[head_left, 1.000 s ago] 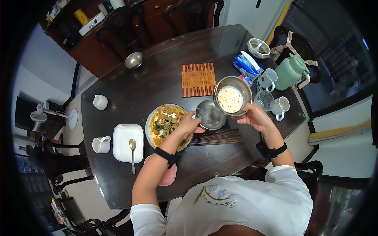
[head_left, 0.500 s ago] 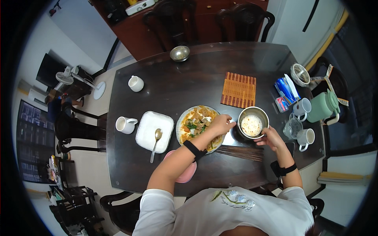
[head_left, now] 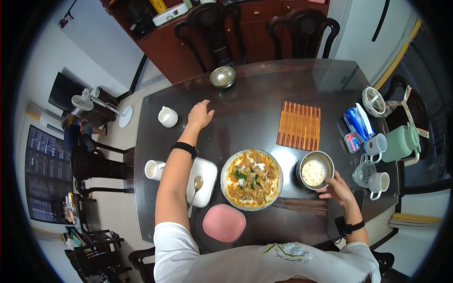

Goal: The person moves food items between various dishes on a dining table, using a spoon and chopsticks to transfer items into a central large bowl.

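Note:
My left hand (head_left: 200, 115) is stretched over the far left part of the table, fingers extended and nothing in it. Its fingertips are closest to a small metal bowl (head_left: 222, 77) by the far edge and do not touch it. At the right, my right hand (head_left: 337, 189) grips the near right side of a deeper metal bowl (head_left: 302, 177) with a pale, speckled food (head_left: 313, 172) inside, likely rice. Between my arms stands a round plate of saucy meat and greens (head_left: 251, 180). My left forearm passes over a white square dish (head_left: 205, 181) with a metal spoon (head_left: 198, 183).
Near me lies a pink dish (head_left: 224, 223); chopsticks (head_left: 302, 205) lie beside the plate. White mugs (head_left: 168, 117) stand at the left. A woven mat (head_left: 299, 125), tissue pack (head_left: 357, 121), glass jug (head_left: 364, 170), several mugs and a green pitcher (head_left: 401, 144) occupy the right. A person (head_left: 73, 134) sits far left.
My left hand has moved from beside the food-filled metal bowl, across the plate, to the far left of the table. My right hand stays at that bowl. The view has shifted slightly.

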`<state>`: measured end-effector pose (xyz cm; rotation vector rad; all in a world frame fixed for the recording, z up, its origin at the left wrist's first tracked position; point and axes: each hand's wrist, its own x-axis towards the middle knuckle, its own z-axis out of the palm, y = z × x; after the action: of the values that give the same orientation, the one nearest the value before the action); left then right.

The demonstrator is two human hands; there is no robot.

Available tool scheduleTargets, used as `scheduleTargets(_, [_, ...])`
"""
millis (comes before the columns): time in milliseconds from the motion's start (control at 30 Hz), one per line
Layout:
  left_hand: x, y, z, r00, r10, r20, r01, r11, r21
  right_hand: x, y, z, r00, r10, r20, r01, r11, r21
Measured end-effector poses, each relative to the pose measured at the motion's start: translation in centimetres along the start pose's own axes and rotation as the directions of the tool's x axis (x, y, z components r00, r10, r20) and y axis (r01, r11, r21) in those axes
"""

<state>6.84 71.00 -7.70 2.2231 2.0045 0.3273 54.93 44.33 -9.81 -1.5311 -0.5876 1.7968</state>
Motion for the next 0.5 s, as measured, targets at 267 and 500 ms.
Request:
scheduleTargets(267, [10.2,-0.3,5.9,0.865,-0.418,0.278,0.491,0.587,-0.644,1.3,0.3,-0.3,0.989,0.107,0.098,-0.115,0.99,0.08])
scheduleTargets(500, [16.1,-1.5,10.4,0.815,-0.378,0.439,0.526,0.167,-0.834,1.9,-0.2,0.1,0.983,0.168,0.068,-0.174,0.98,0.092])
